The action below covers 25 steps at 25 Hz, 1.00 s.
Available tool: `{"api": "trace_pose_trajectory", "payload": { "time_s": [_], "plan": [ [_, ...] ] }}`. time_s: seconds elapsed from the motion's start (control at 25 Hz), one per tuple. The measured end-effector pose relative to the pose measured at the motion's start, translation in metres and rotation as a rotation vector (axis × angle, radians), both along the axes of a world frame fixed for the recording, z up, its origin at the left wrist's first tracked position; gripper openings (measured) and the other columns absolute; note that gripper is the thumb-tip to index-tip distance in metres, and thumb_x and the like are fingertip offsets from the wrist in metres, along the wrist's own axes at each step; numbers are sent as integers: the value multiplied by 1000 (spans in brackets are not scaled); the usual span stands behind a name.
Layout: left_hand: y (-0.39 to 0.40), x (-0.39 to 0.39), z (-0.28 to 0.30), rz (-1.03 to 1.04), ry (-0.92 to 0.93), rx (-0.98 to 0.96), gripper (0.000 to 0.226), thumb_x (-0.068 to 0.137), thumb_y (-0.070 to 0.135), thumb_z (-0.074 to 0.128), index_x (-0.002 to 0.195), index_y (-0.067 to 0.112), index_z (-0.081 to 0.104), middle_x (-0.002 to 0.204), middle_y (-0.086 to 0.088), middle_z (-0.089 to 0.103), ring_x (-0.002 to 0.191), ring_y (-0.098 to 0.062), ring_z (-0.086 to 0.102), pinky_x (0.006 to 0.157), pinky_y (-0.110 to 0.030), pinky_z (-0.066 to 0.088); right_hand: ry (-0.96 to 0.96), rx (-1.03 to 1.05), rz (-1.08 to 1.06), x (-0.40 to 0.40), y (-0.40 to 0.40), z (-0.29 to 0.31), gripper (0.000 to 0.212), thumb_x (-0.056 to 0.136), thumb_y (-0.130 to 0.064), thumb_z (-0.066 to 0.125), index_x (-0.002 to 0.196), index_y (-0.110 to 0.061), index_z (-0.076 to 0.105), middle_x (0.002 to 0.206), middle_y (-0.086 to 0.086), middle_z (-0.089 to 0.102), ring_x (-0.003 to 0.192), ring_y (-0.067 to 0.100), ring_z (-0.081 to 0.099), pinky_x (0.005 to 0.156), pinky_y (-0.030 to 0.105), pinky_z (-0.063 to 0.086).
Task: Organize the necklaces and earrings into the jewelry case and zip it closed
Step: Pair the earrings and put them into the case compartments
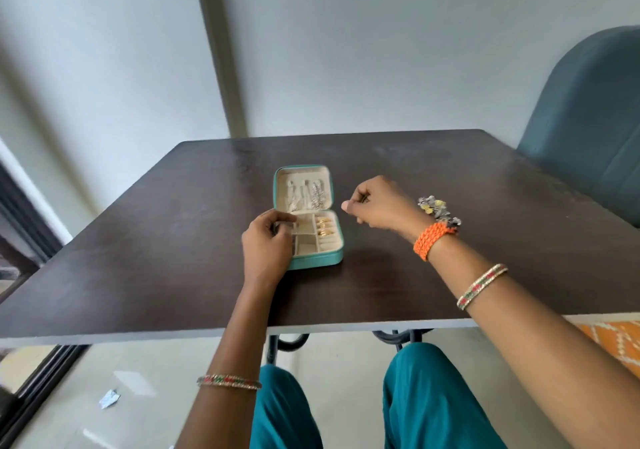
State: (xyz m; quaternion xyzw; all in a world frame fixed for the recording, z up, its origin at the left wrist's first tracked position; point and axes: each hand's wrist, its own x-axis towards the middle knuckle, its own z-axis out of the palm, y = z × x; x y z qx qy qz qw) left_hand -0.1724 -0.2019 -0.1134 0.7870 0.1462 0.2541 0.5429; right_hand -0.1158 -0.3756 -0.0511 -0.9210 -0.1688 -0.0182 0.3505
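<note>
The small teal zip-around jewelry case [313,220] lies open on the dark brown wooden tabletop [156,240], silver necklaces [306,195] in its cream lid, gold earrings [323,226] in a right-hand compartment. My left hand [266,244] rests on its left edge, fingers [282,221] curled over the front-left compartments. My right hand [377,204] hovers just right, fingers curled; whether they pinch anything, I cannot tell.

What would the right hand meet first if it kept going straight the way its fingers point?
Likely the open lid of the jewelry case, with its hanging necklaces: the right hand points left toward it. Its height above the table is unclear.
</note>
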Motion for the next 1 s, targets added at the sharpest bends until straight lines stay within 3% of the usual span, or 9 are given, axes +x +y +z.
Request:
{"api": "trace_pose_trajectory", "payload": {
  "time_s": [0.2, 0.32, 0.4, 0.48, 0.8, 1.0],
  "plan": [
    [0, -3, 0, 10, 14, 47, 33, 88, 2, 43, 84, 19, 71, 89, 2, 69, 72, -20, 69, 57, -35, 53, -239, 87, -282, 17, -67, -9, 20, 79, -30, 65, 62, -20, 60, 54, -10, 58, 66, 18, 62, 60, 25, 45],
    [2, -1, -3, 10, 18, 55, 33, 87, 2, 44, 82, 19, 72, 91, 0, 71, 73, -22, 70, 65, -42, 57, -202, 34, -336, 37, -115, -19, 5, 81, -19, 60, 82, -23, 64, 71, -6, 64, 75, 20, 62, 74, 33, 53],
    [4, 1, -4, 9, 27, 54, 34, 86, 3, 44, 80, 21, 72, 91, 0, 71, 75, -24, 70, 69, -46, 58, -178, -34, -319, 43, -132, -33, 19, 86, -15, 55, 104, -18, 61, 87, 2, 66, 80, 21, 60, 78, 37, 52],
    [3, 0, -3, 9, 37, 43, 35, 87, 3, 44, 77, 24, 71, 92, 0, 71, 75, -24, 70, 70, -47, 58, -207, -68, -306, 45, -137, -45, 23, 89, -15, 53, 111, -15, 58, 92, 5, 66, 80, 22, 60, 77, 38, 53],
    [1, -1, -1, 21, 50, -18, 35, 90, 6, 45, 78, 26, 70, 95, 4, 67, 79, -21, 71, 71, -45, 59, -161, 42, -341, 50, -133, -46, 13, 85, -31, 61, 78, -26, 70, 78, -6, 69, 81, 20, 64, 75, 39, 56],
    [-1, -2, 1, 28, 49, -25, 31, 93, 6, 44, 86, 20, 70, 103, 4, 63, 82, -19, 70, 67, -38, 59, -55, -8, -363, 59, -133, -35, 12, 75, -26, 65, 64, -26, 70, 77, -6, 71, 82, 21, 65, 78, 37, 56]
  ]
}}
